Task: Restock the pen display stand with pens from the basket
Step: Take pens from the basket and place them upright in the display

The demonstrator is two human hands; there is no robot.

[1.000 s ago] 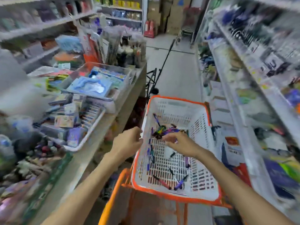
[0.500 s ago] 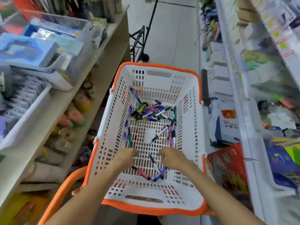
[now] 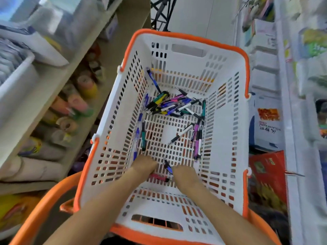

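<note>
A white basket with an orange rim fills the middle of the view. Several pens lie heaped at its far end, and others are scattered over its slotted floor. Both my arms reach down into the near part of the basket. My left hand is at the floor beside a blue pen and a green pen. My right hand is just to its right. A blue-and-black pen and a pink pen lie between the two hands. My fingers point away and are hidden. No pen display stand is in view.
An orange handle curves down at the basket's near left. On the left a beige shelf carries white trays, with rolls of tape below. Shelves of packaged goods line the right side, and the aisle floor lies beyond.
The view has tipped from the aisle down into the basket. Both hands dropped from the rim and the far pen heap to the near floor, and have stayed there for the last half second.
</note>
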